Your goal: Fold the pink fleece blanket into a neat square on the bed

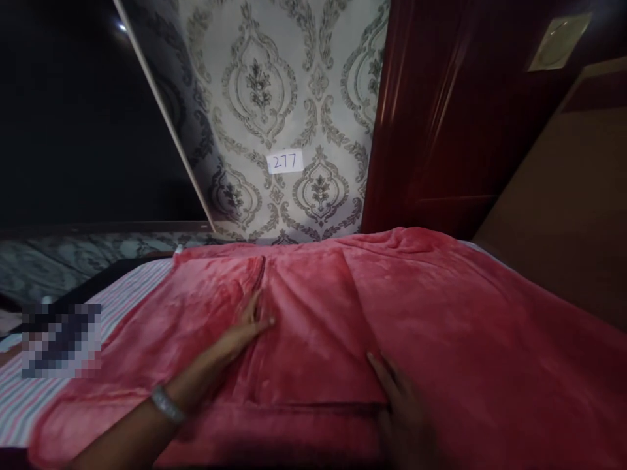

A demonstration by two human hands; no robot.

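Note:
A red plush blanket (465, 339) lies spread out, with its left half folded into layered panels. My left hand (242, 333) rests on the seam between the left folded panel (196, 313) and the middle folded panel (313, 326). Its thumb is stretched to the right, apart from the fingers. At the near right corner of the middle panel is my right hand (404, 398), its fingers extended along the edge. The lower part of this hand is dark and blurred. A silvery band (167, 403) circles my left wrist.
A striped sheet (132, 287) shows under the blanket at the left. Behind stand a patterned wall (304, 111) with a paper label reading 277 (285, 161), a large dark screen (88, 130), dark red wood panelling (431, 130) and a brown panel (563, 196) at the right.

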